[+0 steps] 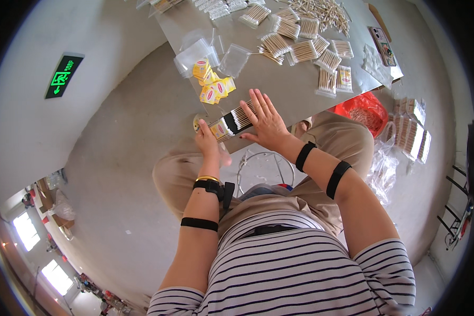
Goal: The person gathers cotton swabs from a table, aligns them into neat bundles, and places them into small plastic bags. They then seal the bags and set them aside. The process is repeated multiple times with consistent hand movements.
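Observation:
At the table's near edge, my left hand point(207, 141) grips a pack of cotton swabs point(219, 129) with a yellow card on its face. A black strip point(229, 124) separates that pack from a row of loose-looking cotton swabs point(241, 118). Over the far end of this row lies my right hand point(268, 120), its fingers stretched out flat and partly hiding the swabs. Just beyond my left hand, several yellow printed cards point(214, 88) are spread at the table corner. Clear plastic bags point(234, 60) lie behind them.
Several bundles of cotton swabs point(302, 51) cover the far right of the table point(279, 83), near a loose heap of swabs point(321, 11). A phone point(382, 46) lies at the right edge. Below stand a red bag point(364, 111) and stacked swab packs point(408, 129).

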The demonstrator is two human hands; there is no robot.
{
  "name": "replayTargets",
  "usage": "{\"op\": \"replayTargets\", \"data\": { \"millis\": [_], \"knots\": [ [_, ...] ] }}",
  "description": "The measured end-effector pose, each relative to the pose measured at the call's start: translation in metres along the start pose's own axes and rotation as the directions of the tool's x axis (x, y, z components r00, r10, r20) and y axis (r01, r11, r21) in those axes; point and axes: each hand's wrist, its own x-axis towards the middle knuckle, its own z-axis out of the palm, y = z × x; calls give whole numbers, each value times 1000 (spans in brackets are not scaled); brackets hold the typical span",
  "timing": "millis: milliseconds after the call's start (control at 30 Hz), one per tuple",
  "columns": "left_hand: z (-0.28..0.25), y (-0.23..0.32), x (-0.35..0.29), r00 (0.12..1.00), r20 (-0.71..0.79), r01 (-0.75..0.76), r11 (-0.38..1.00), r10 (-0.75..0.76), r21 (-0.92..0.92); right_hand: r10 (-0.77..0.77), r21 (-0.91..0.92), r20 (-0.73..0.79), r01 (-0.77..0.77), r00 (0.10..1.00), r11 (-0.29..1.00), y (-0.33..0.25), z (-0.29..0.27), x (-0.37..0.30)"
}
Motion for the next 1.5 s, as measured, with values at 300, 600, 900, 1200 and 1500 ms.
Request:
{"op": "replayTargets", "data": {
  "millis": [300, 600, 900, 1200, 1500],
  "knots": [
    [15, 12, -14, 975, 75, 221, 916, -207, -334, -47, 39, 18, 47, 999, 998, -15, 7, 3],
    [11, 9, -11, 997, -70, -39, 991, 30, -125, -14, 47, 27, 13, 1000, 999, -41, 11, 9],
    [2, 18, -15, 992, -105, -79, 987, 64, -141, 54, 50, 70, -58, 996, 997, -32, 3, 9],
    [-29, -12, -16, 996, 75, 77, 955, -58, -287, 27, -75, 83, -21, 996, 997, -26, -4, 9],
    [-7, -23, -10, 934, -89, -353, 934, 347, -54, 14, -164, 151, 11, 988, 986, -38, 0, 13]
  ]
}}
